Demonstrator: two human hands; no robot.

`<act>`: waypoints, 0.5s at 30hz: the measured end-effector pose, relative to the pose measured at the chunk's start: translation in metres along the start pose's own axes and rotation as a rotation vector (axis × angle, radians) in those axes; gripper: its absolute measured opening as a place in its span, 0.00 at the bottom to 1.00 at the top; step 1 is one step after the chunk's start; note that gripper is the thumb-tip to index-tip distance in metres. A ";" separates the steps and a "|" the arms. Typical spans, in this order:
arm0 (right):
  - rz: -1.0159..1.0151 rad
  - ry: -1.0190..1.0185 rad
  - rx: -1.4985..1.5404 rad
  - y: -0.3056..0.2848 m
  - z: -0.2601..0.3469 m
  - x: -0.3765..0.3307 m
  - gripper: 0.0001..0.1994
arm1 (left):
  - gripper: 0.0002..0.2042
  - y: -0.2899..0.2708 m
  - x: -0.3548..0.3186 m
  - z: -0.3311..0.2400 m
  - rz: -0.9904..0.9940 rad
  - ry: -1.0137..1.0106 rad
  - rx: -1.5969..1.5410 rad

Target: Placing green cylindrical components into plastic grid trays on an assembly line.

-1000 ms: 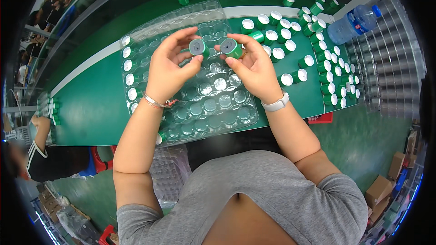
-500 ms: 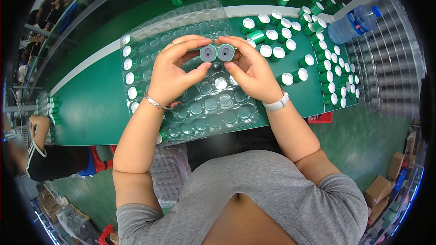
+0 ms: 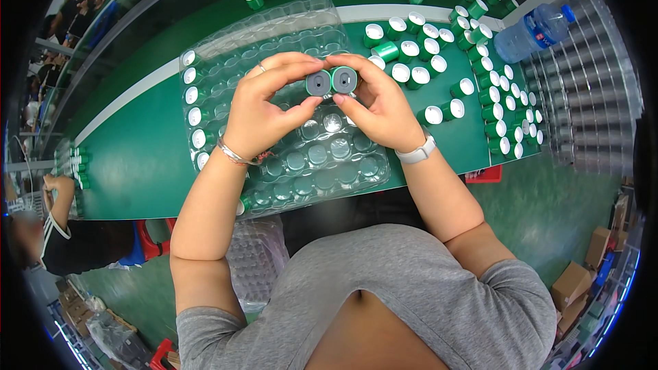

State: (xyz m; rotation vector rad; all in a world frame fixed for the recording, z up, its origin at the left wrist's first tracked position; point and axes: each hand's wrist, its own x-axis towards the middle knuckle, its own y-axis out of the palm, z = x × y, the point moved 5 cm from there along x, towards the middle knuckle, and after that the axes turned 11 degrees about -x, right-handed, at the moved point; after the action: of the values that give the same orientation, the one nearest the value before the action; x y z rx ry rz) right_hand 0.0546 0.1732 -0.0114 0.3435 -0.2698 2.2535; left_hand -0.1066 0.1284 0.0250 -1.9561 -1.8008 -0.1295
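My left hand (image 3: 264, 106) pinches one short green cylinder (image 3: 318, 84) between thumb and fingertips. A matching green cylinder (image 3: 344, 80) is gripped by my right hand (image 3: 384, 111). Their dark grey ends, each with a small slot, face me, and the two touch side by side. Below both hands lies a clear plastic tray (image 3: 301, 181) with rows of round pockets. Several white-topped green cylinders (image 3: 194, 116) sit along its left edge.
Many white-topped green cylinders (image 3: 409, 50) stand on the green table (image 3: 137, 164) to the right, with one lying on its side. A water bottle (image 3: 534, 35) and stacked clear trays (image 3: 576, 89) are at the far right. Another person's arm (image 3: 62, 199) shows at the left.
The two held cylinders have shifted slightly right, and the slots in their ends have changed angle. At the far side, the spaced-out green cylinders have moved left.
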 end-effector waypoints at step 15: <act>-0.007 0.010 -0.012 0.002 0.000 -0.002 0.23 | 0.20 0.001 -0.003 -0.002 -0.009 0.005 0.043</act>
State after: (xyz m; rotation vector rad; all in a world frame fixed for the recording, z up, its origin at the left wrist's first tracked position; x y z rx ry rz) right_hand 0.0546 0.1707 -0.0119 0.3261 -0.2765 2.2455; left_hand -0.1053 0.1248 0.0253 -1.9166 -1.7951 -0.0976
